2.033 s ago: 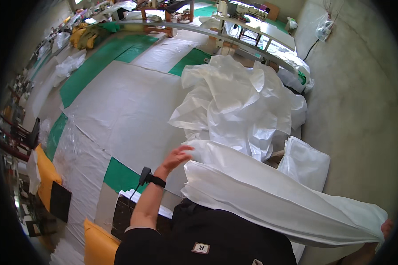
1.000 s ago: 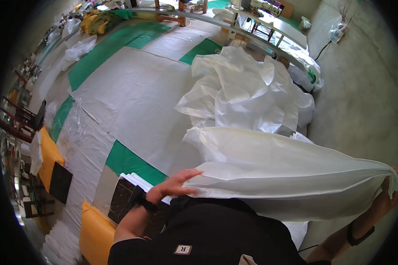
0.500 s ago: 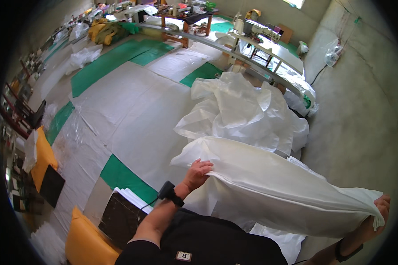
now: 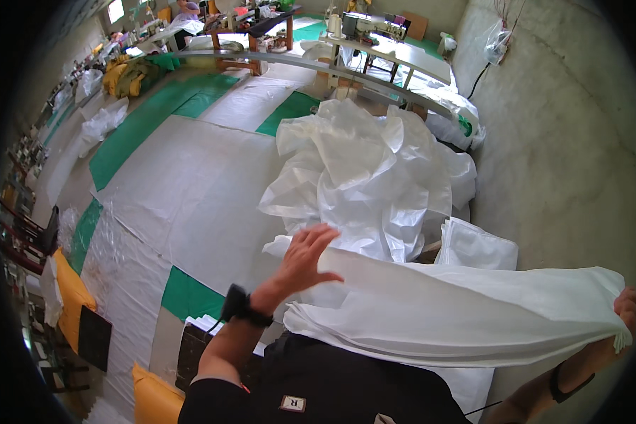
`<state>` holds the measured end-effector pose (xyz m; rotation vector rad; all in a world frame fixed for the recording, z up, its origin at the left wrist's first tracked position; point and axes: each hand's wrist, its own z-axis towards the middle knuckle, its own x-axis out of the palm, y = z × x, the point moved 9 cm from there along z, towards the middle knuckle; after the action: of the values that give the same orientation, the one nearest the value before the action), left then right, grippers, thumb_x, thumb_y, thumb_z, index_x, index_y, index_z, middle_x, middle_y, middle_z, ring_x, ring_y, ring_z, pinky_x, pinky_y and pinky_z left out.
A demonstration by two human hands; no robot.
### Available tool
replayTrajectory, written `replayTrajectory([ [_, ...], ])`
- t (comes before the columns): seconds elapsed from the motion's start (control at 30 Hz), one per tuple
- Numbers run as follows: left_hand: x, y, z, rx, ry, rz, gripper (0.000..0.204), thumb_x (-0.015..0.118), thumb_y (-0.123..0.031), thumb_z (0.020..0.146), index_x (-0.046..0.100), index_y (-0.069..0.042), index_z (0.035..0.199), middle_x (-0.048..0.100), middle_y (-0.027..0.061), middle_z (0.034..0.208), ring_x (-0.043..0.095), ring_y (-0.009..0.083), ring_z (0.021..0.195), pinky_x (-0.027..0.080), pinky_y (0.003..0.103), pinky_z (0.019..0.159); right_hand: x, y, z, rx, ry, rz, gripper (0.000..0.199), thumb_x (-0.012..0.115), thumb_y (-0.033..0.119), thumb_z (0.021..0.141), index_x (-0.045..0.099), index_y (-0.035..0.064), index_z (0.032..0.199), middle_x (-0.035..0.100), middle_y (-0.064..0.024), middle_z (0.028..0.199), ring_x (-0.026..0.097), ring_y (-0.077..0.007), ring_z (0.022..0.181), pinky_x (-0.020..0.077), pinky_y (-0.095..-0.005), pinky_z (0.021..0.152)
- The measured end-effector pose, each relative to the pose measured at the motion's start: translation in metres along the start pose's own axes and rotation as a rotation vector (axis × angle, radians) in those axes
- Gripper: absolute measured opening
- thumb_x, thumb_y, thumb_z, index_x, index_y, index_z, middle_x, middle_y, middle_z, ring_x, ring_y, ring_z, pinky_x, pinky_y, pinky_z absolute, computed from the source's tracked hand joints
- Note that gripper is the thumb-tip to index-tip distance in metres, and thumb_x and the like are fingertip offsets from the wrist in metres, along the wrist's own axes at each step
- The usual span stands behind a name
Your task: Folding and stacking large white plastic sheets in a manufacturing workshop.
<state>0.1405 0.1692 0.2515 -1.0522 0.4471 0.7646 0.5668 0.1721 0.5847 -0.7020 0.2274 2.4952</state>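
Observation:
A long, folded white fabric sheet (image 4: 459,304) stretches across in front of my body, its near edge against my dark shirt. My right hand (image 4: 626,311) is closed round its bunched right end, beside the wall. Over the sheet's left end, my left hand (image 4: 305,263) is raised with the thumb apart and the fingers extended, holding nothing. A big crumpled heap of translucent white sheeting (image 4: 364,169) lies just beyond. Between this heap and the held sheet sits a neat stack of folded white sheets (image 4: 477,244), partly covered.
A bare wall (image 4: 558,155) rises close on my right. Grey and green sheeting (image 4: 198,177) covers the floor to the left. Yellow cushions (image 4: 155,396) stand near my left elbow. Sewing machine tables (image 4: 396,53) are at the back, with a person (image 4: 188,10) at the far left.
My left hand has let go of the sheet's edge and lifted with fingers spread. The sheet's left end has dropped nearer to me. The view has shifted right, uncovering the folded stack.

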Motion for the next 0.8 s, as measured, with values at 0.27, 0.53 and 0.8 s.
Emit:
replayTrajectory([
  [0.27, 0.081, 0.047, -0.032, -0.085, 0.09, -0.109, 0.016, 0.071, -0.011, 0.073, 0.062, -0.006, 0.084, 0.061, 0.0123, 0.076, 0.06, 0.0305, 0.073, 0.049, 0.036, 0.063, -0.008, 0.0, -0.013, -0.029, 0.121, 0.018, 0.036, 0.058, 0.033, 0.089, 0.046, 0.0027, 0.074, 0.046, -0.0059, 0.073, 0.042, -0.0224, 0.069, 0.0369, -0.0354, 0.063],
  [0.53, 0.097, 0.005, -0.121, -0.049, 0.676, -0.114, 0.014, 0.066, -0.011, 0.08, 0.064, -0.006, 0.092, 0.062, 0.0117, 0.083, 0.062, 0.0295, 0.075, 0.05, 0.033, 0.066, 0.053, -0.113, -0.04, 0.611, 0.132, -0.169, 0.02, 0.074, 0.006, 0.075, 0.065, 0.0012, 0.092, 0.065, -0.0018, 0.085, 0.056, -0.0095, 0.078, 0.045, -0.0237, 0.073],
  [0.8, 0.075, 0.02, -0.123, -0.131, 0.548, -0.349, 0.06, 0.064, -0.049, 0.08, 0.054, -0.006, 0.12, 0.058, 0.0154, 0.113, 0.053, 0.0356, 0.106, 0.041, 0.042, 0.092, 0.095, -0.116, 0.015, 0.624, -0.02, -0.005, 0.021, 0.074, 0.012, 0.078, 0.067, 0.0029, 0.096, 0.066, 0.0003, 0.086, 0.056, -0.008, 0.079, 0.0436, -0.0212, 0.075],
])
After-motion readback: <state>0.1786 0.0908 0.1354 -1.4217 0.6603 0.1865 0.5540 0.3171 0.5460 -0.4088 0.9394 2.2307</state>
